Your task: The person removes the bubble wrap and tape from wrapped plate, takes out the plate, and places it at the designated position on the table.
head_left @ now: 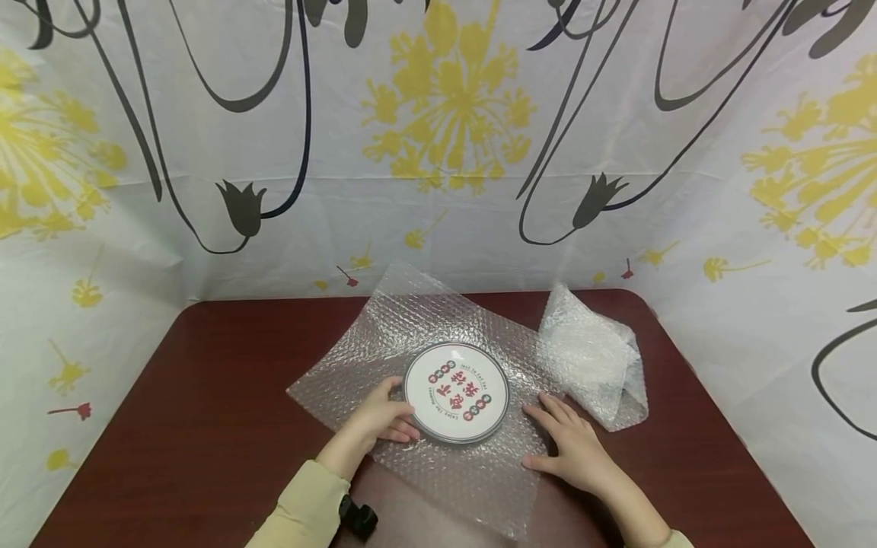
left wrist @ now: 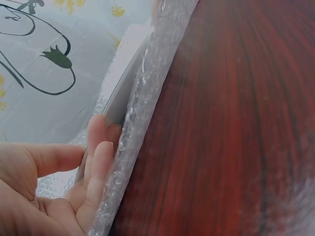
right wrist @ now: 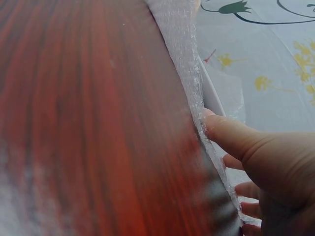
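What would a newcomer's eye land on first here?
Probably the white plate with red lettering, lying on bubble wrap, the left hand gripping its left rim. Then the bundle to its right, near the right hand. Behind the table, big yellow flowers mark the backdrop.

dark red table, flower-patterned cloth

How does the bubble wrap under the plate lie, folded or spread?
Spread: the bubble wrap extends beyond the plate, leaving its top uncovered.
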Motion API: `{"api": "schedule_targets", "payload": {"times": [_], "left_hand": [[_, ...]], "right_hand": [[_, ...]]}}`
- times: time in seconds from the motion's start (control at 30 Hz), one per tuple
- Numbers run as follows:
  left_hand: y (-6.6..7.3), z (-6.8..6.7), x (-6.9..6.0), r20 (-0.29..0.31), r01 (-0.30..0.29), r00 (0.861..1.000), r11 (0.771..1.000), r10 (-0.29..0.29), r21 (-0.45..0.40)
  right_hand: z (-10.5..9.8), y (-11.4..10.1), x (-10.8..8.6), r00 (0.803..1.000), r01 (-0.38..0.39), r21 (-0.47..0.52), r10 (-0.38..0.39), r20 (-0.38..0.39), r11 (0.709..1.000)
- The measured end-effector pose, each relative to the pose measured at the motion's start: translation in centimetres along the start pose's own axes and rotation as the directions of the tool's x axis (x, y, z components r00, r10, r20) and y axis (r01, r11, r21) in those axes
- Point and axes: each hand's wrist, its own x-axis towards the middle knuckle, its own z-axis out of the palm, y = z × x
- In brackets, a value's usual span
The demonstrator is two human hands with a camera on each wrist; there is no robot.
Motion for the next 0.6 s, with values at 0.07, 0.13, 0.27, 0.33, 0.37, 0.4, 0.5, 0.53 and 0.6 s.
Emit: {"api": "schedule_targets", "payload": {"times": [0.07,0.13,0.27,0.33,0.37,0.4,0.5,0.53,0.6], "left_hand": [[-0.05,-0.04,0.01,0.000,-0.004,1.000,1.000,0.004,-0.009],[-0.08,-0.08,0.00,0.000,-0.009,1.000,1.000,0.009,-0.015],[-0.05,-0.12,-0.13,-0.008,-0.021,1.000,1.000,0.021,-0.017],[0.06,-0.12,-0.28,-0.016,-0.025,1.000,1.000,0.025,-0.017],[0.10,-0.14,-0.32,-0.017,-0.029,0.999,0.999,0.029,-0.021],[0.16,-0.16,-0.39,-0.019,-0.031,0.999,0.999,0.031,-0.023],[0.28,-0.32,-0.47,-0.020,-0.038,0.999,0.999,0.037,-0.027],[0.30,-0.38,-0.48,-0.020,-0.039,0.999,0.999,0.038,-0.027],[0.38,-0.52,-0.52,-0.021,-0.042,0.999,0.999,0.041,-0.026]], "right_hand": [[0.03,0.01,-0.03,1.000,0.005,-0.002,-0.005,-0.007,1.000],[-0.01,-0.01,-0.05,1.000,-0.003,0.003,0.003,0.002,1.000],[-0.13,-0.07,-0.04,1.000,-0.021,0.016,0.021,0.023,1.000],[-0.20,-0.10,-0.02,1.000,-0.020,0.015,0.020,0.024,1.000],[-0.22,-0.11,-0.01,1.000,-0.018,0.014,0.018,0.023,1.000],[-0.25,-0.14,0.00,1.000,-0.016,0.013,0.016,0.021,1.000],[-0.27,-0.12,0.02,1.000,-0.014,0.011,0.014,0.020,1.000],[-0.27,-0.13,0.03,1.000,-0.012,0.011,0.012,0.019,1.000],[-0.24,-0.12,0.01,1.000,-0.009,0.010,0.009,0.016,1.000]]}}
